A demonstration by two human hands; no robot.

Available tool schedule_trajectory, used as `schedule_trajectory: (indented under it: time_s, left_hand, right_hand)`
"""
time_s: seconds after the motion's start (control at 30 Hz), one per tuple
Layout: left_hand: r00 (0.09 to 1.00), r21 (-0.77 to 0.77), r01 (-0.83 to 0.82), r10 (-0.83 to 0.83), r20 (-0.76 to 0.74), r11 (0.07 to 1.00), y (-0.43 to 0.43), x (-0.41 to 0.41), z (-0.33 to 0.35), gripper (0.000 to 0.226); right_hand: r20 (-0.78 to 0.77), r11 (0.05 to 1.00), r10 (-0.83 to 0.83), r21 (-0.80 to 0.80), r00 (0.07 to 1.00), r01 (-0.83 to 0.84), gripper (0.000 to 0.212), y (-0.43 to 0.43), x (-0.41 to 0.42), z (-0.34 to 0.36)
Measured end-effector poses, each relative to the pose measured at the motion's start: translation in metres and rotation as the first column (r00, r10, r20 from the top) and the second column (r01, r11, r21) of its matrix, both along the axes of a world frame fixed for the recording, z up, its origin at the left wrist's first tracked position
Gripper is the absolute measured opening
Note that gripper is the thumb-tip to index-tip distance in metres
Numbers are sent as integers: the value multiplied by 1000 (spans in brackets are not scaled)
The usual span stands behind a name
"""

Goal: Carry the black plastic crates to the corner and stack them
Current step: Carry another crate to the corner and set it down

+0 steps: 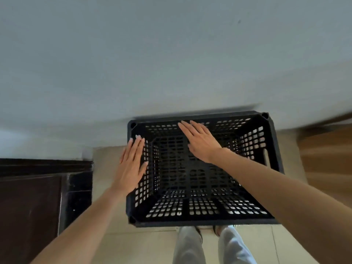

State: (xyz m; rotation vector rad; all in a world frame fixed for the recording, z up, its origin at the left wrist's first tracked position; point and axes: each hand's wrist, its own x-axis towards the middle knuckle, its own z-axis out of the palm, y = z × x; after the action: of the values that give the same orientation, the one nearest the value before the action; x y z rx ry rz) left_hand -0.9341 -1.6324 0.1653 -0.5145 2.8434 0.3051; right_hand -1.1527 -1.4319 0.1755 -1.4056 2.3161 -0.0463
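Note:
A black plastic crate (274, 149) with perforated walls and floor stands upright against the pale wall, seen from straight above. Whether other crates lie beneath it cannot be told. My left hand (132, 162) is flat with fingers together, hovering over the crate's left rim, holding nothing. My right hand (200, 141) is spread flat above the crate's opening toward its far wall, also holding nothing. Neither hand grips the crate.
A pale grey-blue wall (171, 54) fills the upper view. A dark brown door or cabinet (32, 197) stands at the left. Brown wooden panelling (327, 149) is at the right. Beige floor tiles (106, 168) surround the crate, and my legs (190, 246) stand just in front of it.

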Motion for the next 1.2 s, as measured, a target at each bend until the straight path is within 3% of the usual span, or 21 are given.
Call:
schedule_trajectory:
  time_s: [0.13, 0.23, 0.4, 0.73, 0.83, 0.9, 0.97, 1.07, 1.2]
  left_hand:
    - [958, 191, -264, 279, -57, 945, 11, 38, -15, 85]
    - [893, 343, -369, 431, -125, 864, 25, 34, -22, 77]
    - [830, 504, -322, 495, -257, 801, 23, 34, -21, 65]
    - [868, 344, -376, 457, -195, 861, 18, 33, -23, 70]
    - [917, 234, -380, 398, -34, 895, 17, 34, -19, 85]
    - [914, 223, -405, 394, 94, 887, 16, 31, -11, 94]
    - [906, 230, -420, 390, 165, 878, 15, 27, 1, 97]
    - [919, 222, -389, 361, 157, 894, 19, 20, 26, 90]
    - [945, 291, -318, 277, 174, 902, 35, 22, 65, 71]
  right_hand:
    - [-19, 991, 114, -68, 993, -115, 76, -74, 34, -2]
    - [-93, 986, 145, -69, 985, -152, 80, -107, 41, -9]
    - [-147, 979, 203, 37, 968, -200, 92, -111, 35, -20]
    - [-95, 951, 203, 255, 975, -173, 99, -129, 38, 2]
    - [-115, 965, 165, 226, 980, -136, 92, -129, 46, 16]
    - [-107, 982, 115, 166, 988, -96, 91, -112, 58, 23]
    - [-39, 974, 86, 212, 995, -76, 86, -84, 71, 29]
    - [69, 915, 51, 396, 996, -74, 67, -34, 74, 46]
    - [49, 915, -51, 403, 998, 27, 51, 16, 62, 91]
